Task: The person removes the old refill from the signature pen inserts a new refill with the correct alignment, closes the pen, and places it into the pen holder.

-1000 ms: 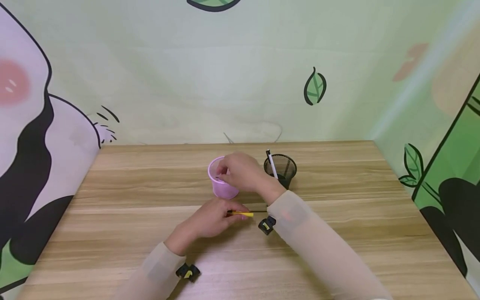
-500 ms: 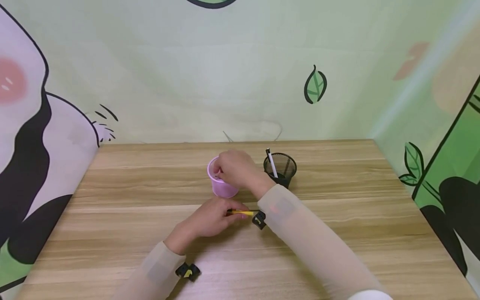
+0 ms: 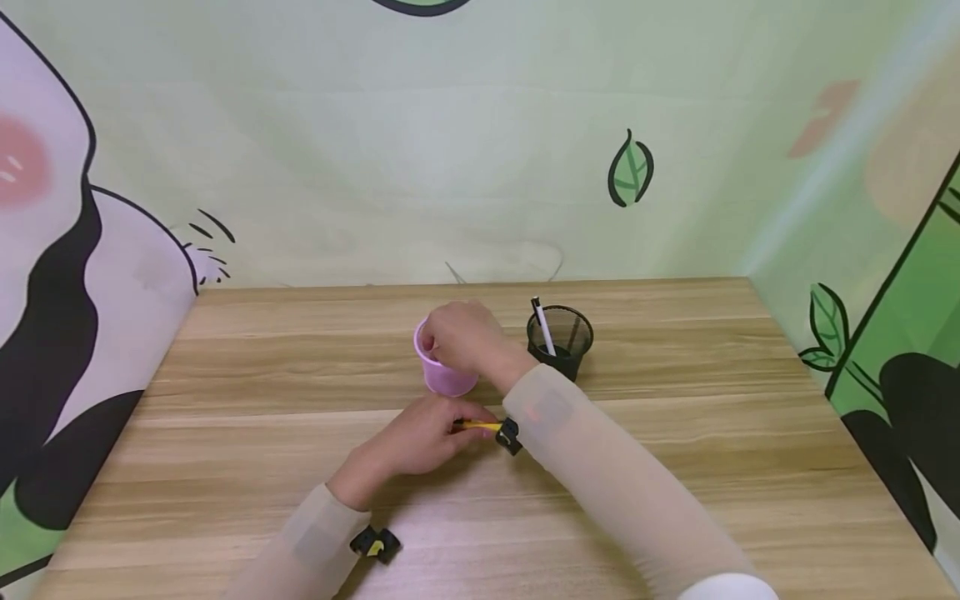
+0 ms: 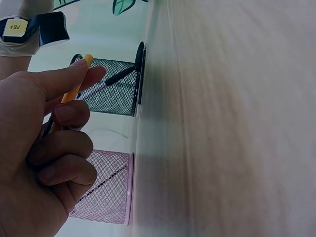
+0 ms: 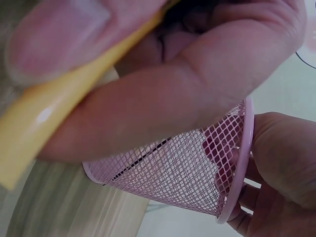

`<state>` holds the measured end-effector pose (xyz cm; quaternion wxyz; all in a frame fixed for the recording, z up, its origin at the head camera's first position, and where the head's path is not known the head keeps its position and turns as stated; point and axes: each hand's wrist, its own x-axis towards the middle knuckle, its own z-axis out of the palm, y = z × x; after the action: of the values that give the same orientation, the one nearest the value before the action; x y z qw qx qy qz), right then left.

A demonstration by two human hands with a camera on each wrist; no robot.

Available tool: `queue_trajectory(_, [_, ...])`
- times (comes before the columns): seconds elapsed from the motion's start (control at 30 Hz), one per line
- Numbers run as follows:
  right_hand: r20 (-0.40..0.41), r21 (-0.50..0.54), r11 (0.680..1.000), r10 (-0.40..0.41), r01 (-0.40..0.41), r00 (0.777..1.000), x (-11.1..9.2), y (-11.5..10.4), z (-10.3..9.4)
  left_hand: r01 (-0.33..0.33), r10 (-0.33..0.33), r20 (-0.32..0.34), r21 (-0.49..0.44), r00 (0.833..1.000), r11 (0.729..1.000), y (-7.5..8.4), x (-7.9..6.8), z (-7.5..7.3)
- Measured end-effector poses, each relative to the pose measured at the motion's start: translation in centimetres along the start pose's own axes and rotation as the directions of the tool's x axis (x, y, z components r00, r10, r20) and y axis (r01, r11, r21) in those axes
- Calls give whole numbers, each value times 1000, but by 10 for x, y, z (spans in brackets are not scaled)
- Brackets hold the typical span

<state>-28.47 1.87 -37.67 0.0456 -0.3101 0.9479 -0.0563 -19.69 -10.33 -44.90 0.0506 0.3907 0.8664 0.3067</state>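
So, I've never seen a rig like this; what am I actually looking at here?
There's no machine, just a person working bare-handed. The wide picture is taken from the head, the other two from the left and right wrists. On the wooden table stand a pink mesh cup and a black mesh cup holding a white-and-black pen. The left hand pinches a slim yellow pen-like stick; the right hand dips into the pink cup, its grip unclear.

left hand pinches a yellow stick, pink mesh cup beyond.
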Motion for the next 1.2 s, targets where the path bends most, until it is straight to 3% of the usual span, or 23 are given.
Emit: queue_trajectory(1.2, [-43,46,999,11,-9,999,-2,1,-2,-6,5,-5,-25,1000,1000,2,-2,-1])
